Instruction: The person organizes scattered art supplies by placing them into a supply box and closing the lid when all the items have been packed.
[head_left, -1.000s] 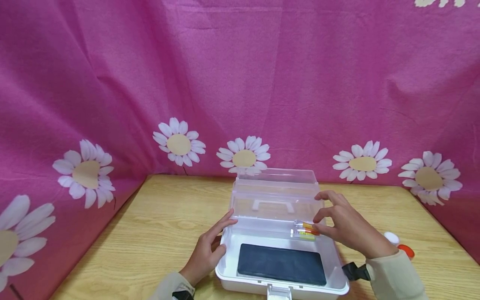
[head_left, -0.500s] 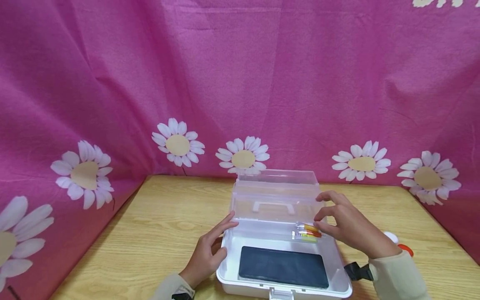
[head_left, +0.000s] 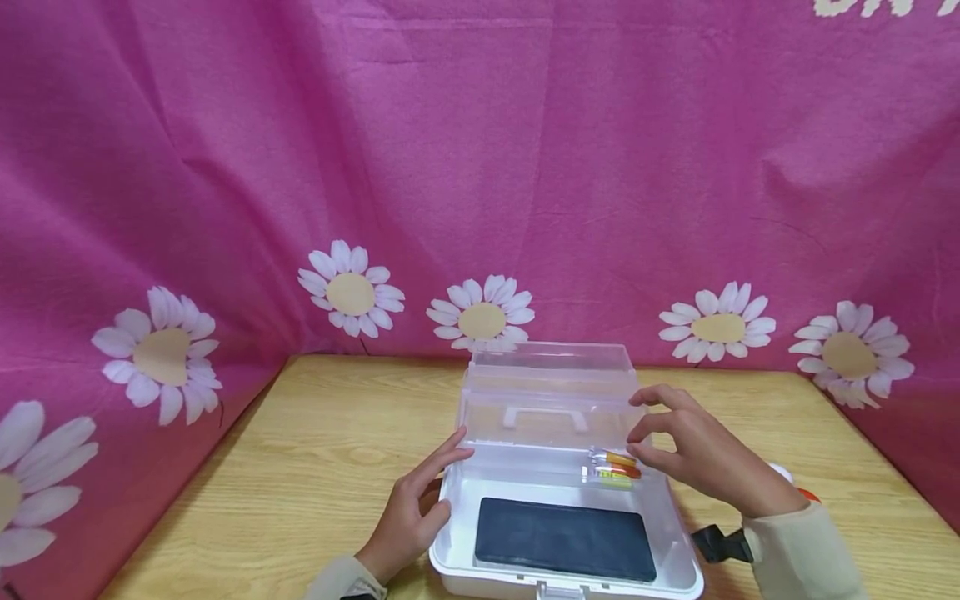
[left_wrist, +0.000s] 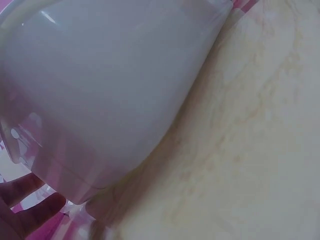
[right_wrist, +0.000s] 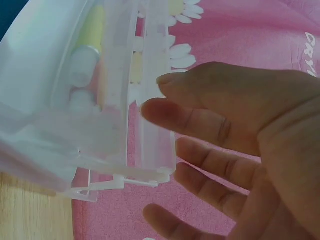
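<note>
A white plastic storage box (head_left: 450, 557) stands with its clear lid (head_left: 555, 379) swung back. Inside, a dark flat rectangular slab (head_left: 564, 540) lies at the front. Several small tubes (head_left: 618, 472) in yellow, orange and red lie together at the back right; the right wrist view shows white ends on these tubes (right_wrist: 92, 30). My left hand (head_left: 405, 512) rests at the box's left side, fingers extended along it. My right hand (head_left: 693, 454) hovers by the back right corner, thumb and forefinger close together beside the tubes. Nothing shows between those fingertips in the right wrist view.
To the right, a white round object (head_left: 782, 472) and a red one (head_left: 810, 494) sit on the wooden table (head_left: 337, 433), partly behind my right forearm. A pink cloth (head_left: 600, 167) with daisies hangs around the table's back and sides.
My right thumb and forefinger have drawn slightly off the tubes, which now show more fully. The left hand keeps its place on the box. The head view has shifted a little.
</note>
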